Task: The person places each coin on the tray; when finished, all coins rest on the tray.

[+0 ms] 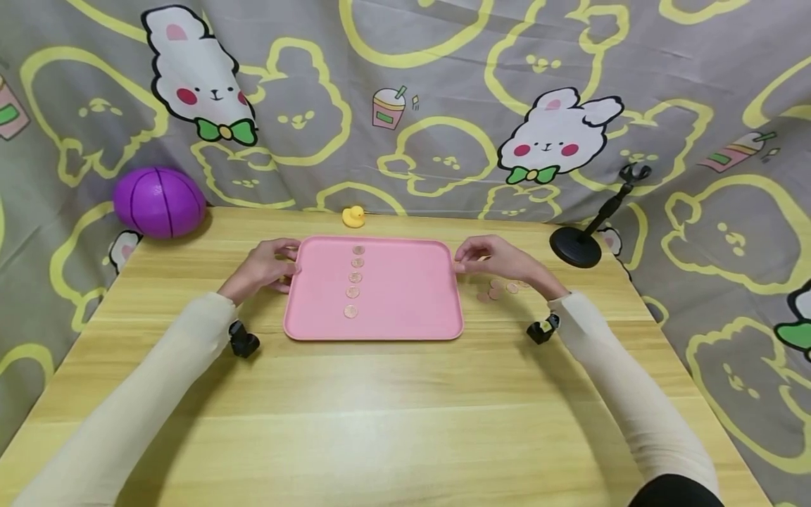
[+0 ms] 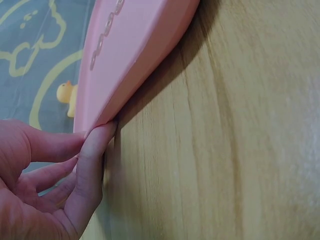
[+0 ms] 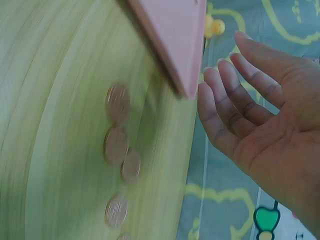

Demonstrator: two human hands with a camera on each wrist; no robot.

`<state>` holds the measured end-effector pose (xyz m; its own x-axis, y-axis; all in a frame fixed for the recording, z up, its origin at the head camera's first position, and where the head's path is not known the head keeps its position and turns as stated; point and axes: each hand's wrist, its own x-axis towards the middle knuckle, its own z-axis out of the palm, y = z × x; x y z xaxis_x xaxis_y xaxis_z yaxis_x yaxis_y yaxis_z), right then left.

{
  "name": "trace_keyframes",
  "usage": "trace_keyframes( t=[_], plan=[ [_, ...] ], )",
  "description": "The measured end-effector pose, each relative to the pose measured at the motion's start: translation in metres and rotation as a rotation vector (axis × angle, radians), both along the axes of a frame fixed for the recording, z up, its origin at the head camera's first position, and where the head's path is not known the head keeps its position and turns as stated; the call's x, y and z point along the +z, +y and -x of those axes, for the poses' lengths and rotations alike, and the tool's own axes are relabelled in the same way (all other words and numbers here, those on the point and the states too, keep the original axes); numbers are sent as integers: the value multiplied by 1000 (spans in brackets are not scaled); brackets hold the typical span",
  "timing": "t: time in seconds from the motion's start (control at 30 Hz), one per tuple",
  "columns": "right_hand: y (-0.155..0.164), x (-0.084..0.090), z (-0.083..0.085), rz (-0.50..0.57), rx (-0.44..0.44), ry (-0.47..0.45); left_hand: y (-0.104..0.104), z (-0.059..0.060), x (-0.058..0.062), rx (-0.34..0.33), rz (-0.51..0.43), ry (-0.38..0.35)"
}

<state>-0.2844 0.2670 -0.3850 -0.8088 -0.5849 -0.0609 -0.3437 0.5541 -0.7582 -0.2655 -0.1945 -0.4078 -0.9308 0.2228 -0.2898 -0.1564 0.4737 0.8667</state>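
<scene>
One pink tray [image 1: 393,296] is lying flat near the middle of the counter [image 1: 380,408], a little toward its far edge, with both hands at its short sides. The left hand [image 1: 262,266] is gripping the tray's left rim near the far corner: in the left wrist view its fingertips [image 2: 100,137] are curling under the edge. The right hand [image 1: 497,262] is sitting at the right rim; in the right wrist view its fingers [image 3: 225,110] are straight and relaxed just beside the tray's corner, and contact cannot be confirmed. Judgement on handling: the tray is looking like stiff moulded plastic, light, smooth and somewhat slippery, with a low raised lip; the two short rims are offering the best hold, fingers beneath and thumbs on top, kept level. Five coins [image 1: 353,277] are lying in one straight row on the tray's left half, running from the far rim toward the near one; being loose and flat, they are likely to slide on any tilt. More coins [image 1: 500,289] are lying on the bare counter just right of the tray, about five visible, partly hidden by the right hand. Also present: one purple ball [image 1: 160,202] at the far left corner, one yellow duck [image 1: 353,216] at the far edge, one black stand [image 1: 576,246] at the far right.
</scene>
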Motion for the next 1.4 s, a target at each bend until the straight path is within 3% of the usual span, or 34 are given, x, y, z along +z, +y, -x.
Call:
trace_keyframes(
  t=[0.47, 0.87, 1.07, 1.27, 1.4],
  plan=[
    [46, -9, -2, -72, -10, -78, -1, 3, -2, 2, 6, -7],
    [61, -23, -12, -116, 29, -127, -1, 6, -4, -10, 12, -7],
    [60, -34, -16, -59, 93, -36, -1, 5, -4, -16, 0, -5],
    [54, -52, -8, 114, 209, 146, -1, 4, -3, -14, 9, -6],
    [51, -53, -6, 115, 185, 146, -1, 3, -2, -10, 14, 1]
  ],
)
